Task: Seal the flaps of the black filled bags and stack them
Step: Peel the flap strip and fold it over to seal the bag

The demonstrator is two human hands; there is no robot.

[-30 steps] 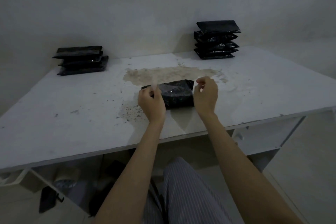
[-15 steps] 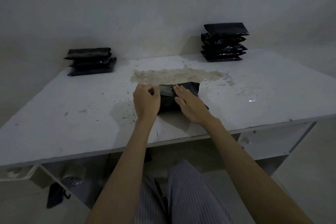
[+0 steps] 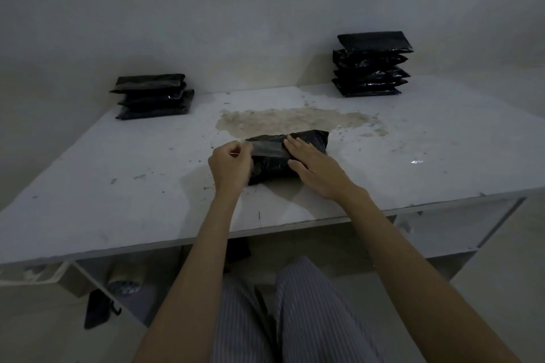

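A black filled bag (image 3: pixel 312 140) lies in the middle of the white table (image 3: pixel 88 180), its flap (image 3: pixel 267 149) folded over the top. My left hand (image 3: pixel 230 166) sits at the bag's left end, fingers closed, pinching a thin pale strip at the flap's edge. My right hand (image 3: pixel 312 168) lies flat on the bag with fingers stretched, pressing the flap down. A stack of black bags (image 3: pixel 153 96) stands at the back left. A taller stack of black bags (image 3: pixel 371 65) stands at the back right.
A tan stain (image 3: pixel 289 121) spreads behind the bag, with dark specks around it. A small shiny scrap (image 3: pixel 416 161) lies to the right. Under the table are a tape roll (image 3: pixel 125 281), a dark object (image 3: pixel 98 308) and my striped trousers (image 3: pixel 295 312). The wall rises right behind the table.
A second ago both hands were held up, pinched at the bag's ends. My right hand has since come down flat on the flap, and my left hand stays pinched at the left end.
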